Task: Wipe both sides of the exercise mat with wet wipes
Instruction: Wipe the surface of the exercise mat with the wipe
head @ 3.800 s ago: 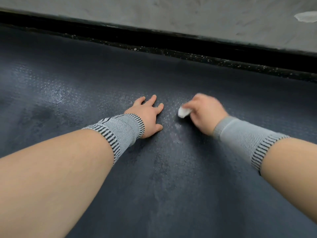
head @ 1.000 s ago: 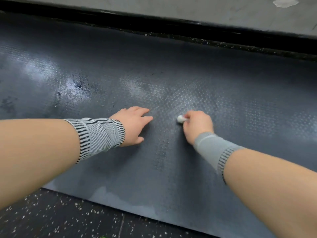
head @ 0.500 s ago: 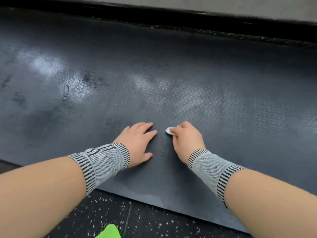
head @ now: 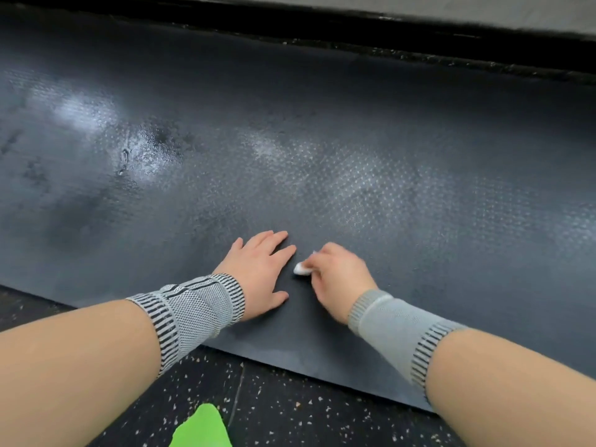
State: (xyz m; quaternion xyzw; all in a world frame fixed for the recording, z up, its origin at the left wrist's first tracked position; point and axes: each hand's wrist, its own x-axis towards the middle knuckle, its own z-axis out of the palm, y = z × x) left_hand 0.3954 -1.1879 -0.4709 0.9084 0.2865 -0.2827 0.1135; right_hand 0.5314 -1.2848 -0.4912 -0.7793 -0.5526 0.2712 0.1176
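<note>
Where hands (head: 258, 272) rest, wet mat (head: 354, 156) covers speckled floor (head: 290, 414).

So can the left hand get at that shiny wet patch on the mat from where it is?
Probably yes: the left hand lies flat on the mat, and nothing sits between it and the wet patch.

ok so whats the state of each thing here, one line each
exercise mat: unrolled flat on the floor, glossy wet patches at the left
wet wipe: wadded small, pressed on the mat
right hand: curled round the wipe
left hand: flat on the mat, fingers straight
floor: dark, speckled
</note>
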